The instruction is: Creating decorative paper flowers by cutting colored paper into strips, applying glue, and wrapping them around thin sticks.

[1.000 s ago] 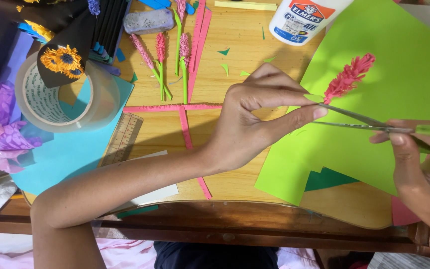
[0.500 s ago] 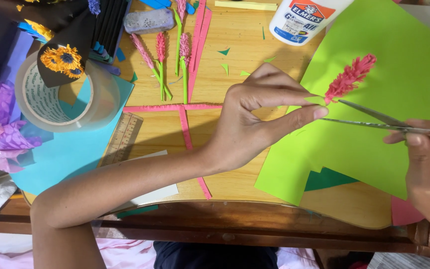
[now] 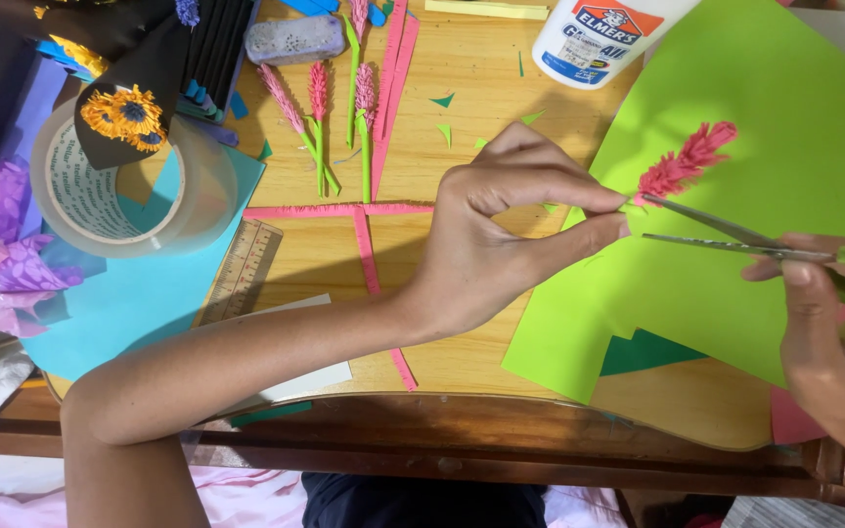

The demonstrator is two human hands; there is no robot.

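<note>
Closely, two hands trimmed a paper flower.
Left hand (image 3: 501, 230) pinched the pink fringed flower (image 3: 685, 161); right hand (image 3: 828, 323) gripped open scissors (image 3: 735, 235) just below that pinch.

The right hand (image 3: 833, 342) ran off the picture's right edge, so its outer fingers and the scissors' (image 3: 735, 235) handles went unseen. The left hand's (image 3: 511, 235) fingertips hid the pink paper flower's (image 3: 685, 161) stem. Beyond those fingers, the glue bottle (image 3: 603, 34) was cut off at the top edge.
</note>
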